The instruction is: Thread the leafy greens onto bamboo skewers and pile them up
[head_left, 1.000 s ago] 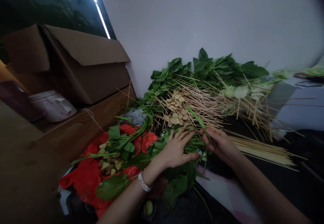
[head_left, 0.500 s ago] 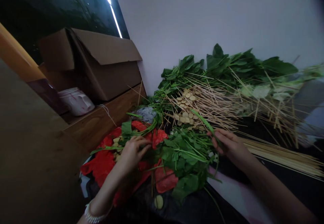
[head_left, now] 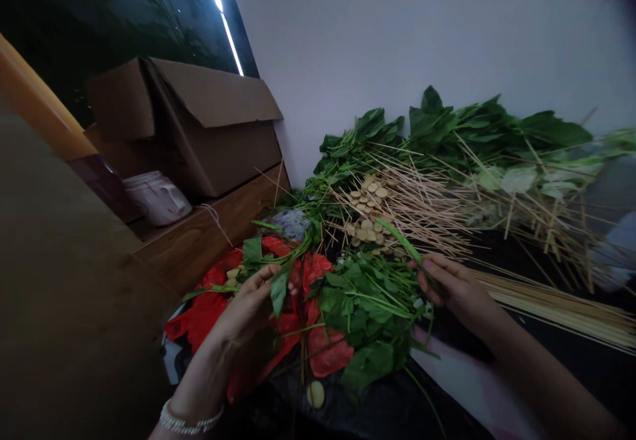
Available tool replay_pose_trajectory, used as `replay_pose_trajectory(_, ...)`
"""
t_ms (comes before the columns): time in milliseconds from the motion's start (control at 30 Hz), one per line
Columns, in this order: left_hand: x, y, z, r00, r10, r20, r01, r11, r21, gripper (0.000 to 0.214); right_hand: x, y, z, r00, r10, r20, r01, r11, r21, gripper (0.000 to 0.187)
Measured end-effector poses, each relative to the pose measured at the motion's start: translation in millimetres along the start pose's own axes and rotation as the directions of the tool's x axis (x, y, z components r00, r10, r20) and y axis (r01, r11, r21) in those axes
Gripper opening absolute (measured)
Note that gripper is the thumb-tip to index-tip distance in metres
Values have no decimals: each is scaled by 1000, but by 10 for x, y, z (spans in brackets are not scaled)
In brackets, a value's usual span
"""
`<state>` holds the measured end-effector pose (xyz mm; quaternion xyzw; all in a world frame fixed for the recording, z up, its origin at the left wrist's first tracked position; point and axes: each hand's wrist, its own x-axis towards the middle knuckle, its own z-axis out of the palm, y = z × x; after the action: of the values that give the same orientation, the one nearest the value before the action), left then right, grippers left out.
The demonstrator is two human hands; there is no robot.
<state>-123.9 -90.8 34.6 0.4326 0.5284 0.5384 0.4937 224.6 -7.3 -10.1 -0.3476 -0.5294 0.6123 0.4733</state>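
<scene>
My left hand (head_left: pixel 251 304), with a beaded bracelet on its wrist, is closed with a green leaf (head_left: pixel 279 292) at its fingertips, above a red plastic bag (head_left: pixel 199 324). Between the thumb and fingers of my right hand (head_left: pixel 452 284) is a long green stem (head_left: pixel 400 238) that points up and to the left. A heap of leafy greens (head_left: pixel 372 297) lies between my hands. Pale round slices (head_left: pixel 368 231), threaded on thin wooden skewers (head_left: pixel 427 211), are stacked behind the heap. One loose slice (head_left: pixel 315 394) rests on dark plastic in front.
An open cardboard box (head_left: pixel 233 155) and a white tub (head_left: pixel 159 198) stand on a wooden ledge at the left. More leafy greens (head_left: pixel 477 122) lie along the wall (head_left: pixel 422 29). A bundle of bare skewers (head_left: pixel 551 307) extends to the right, beyond my right forearm.
My left hand has turned and lifted slightly, bringing a leaf into sight at its fingertips. My right hand still holds the stem in nearly the same place. The view has shifted slightly.
</scene>
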Motion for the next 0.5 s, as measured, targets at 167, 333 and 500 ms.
replay_pose_trajectory(167, -63, -74, 120, 977, -206, 50, 210, 915, -344, 13, -8, 0, 11, 1000, 3, 10, -3, 1000, -21, 32)
replay_pose_trajectory(333, -50, -122, 93, 968, -245, 59, 247, 878, -410, 9, -10, 22, -4, 1000, 9, 2, -9, 1000, -28, 33)
replay_pose_trajectory(500, -17, -146, 235, 990, -120, 80, 140, 932, -336, 25, -7, 22, 14, 1000, 15, 9, -15, 1000, -21, 34)
